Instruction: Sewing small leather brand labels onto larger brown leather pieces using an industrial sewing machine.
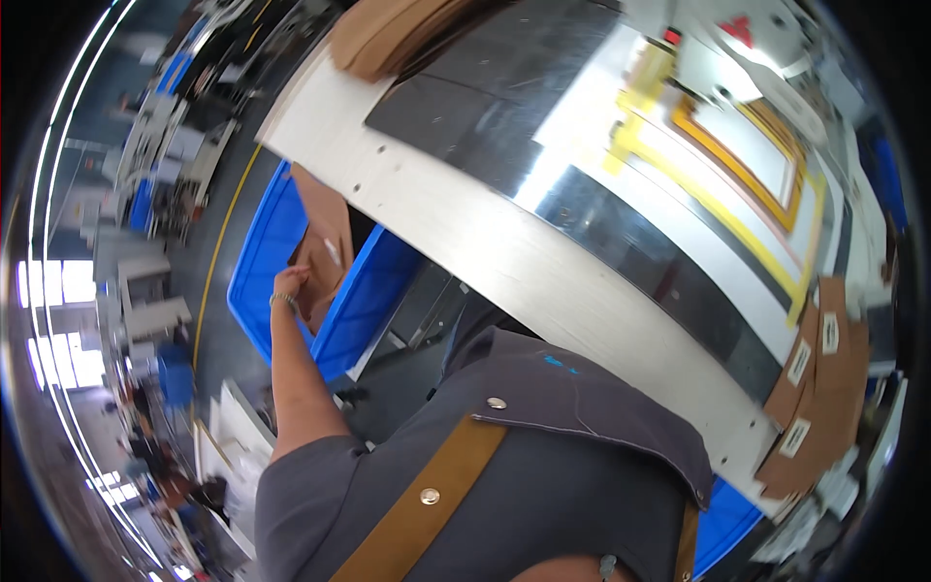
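1. The left hand is at left of centre in the frame, over the near-left rim of a blue bin, its fingers against the brown pieces inside.
2. Its grip looks partly curled, but whether it pinches a piece or only rests on it, I cannot tell. The right hand is out of view.
3. The brown pieces lean in the bin, left of the pale worktop, their upper end close to its edge. A small whitish patch shows on them.
4. Likely trouble: lifting at a slant could snag a piece on the bin rim or worktop edge and crease it.
5. A loose hold could let it slide back; pieces lying close together could come up as two.
6. The bracelet might catch on an edge too.
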Tool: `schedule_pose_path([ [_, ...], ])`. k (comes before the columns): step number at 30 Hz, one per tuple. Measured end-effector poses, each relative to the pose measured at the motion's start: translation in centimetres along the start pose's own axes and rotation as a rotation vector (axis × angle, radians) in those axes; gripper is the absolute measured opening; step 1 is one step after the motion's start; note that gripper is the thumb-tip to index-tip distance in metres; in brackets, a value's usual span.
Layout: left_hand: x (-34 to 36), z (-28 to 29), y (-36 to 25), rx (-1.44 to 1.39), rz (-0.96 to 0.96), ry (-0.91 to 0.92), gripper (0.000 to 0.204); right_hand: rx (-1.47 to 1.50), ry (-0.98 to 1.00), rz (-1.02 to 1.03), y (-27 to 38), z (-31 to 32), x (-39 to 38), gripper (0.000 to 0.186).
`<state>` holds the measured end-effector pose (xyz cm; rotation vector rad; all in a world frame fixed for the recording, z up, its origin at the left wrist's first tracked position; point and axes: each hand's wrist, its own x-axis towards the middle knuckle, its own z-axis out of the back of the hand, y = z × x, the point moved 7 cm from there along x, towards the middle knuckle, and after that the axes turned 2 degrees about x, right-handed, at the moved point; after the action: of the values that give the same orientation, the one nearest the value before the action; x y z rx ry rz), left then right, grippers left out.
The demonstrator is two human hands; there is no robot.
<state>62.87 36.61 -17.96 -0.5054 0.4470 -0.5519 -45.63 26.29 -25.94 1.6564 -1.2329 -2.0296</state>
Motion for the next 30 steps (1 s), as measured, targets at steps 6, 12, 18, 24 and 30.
schedule_pose_path([
  [6, -3.2, -2.3, 1.8, -0.051, 0.188, -0.100, 0.027, 0.032, -0.005, -0.047, -0.2, -1.9, 1.2, 0.028],
  [12, -7.1, 0.7, 1.5, -0.096, 0.122, -0.496, 0.027, 0.077, -0.030, -0.064, 0.0, -1.9, 1.3, 0.028],
  [18, -14.8, 2.9, -6.8, 0.263, -0.333, -0.663, 0.018, 0.142, -0.061, -0.067, -0.6, -1.1, 1.1, 0.028],
  [24, -14.2, 3.0, -5.2, 0.722, -0.103, -0.531, 0.017, 0.180, -0.082, -0.075, -1.1, -0.2, 1.0, 0.028],
  [30, -12.5, 0.5, 0.6, 0.786, 0.158, -0.211, 0.034, 0.268, -0.106, -0.074, -1.8, 0.7, 0.7, 0.029],
])
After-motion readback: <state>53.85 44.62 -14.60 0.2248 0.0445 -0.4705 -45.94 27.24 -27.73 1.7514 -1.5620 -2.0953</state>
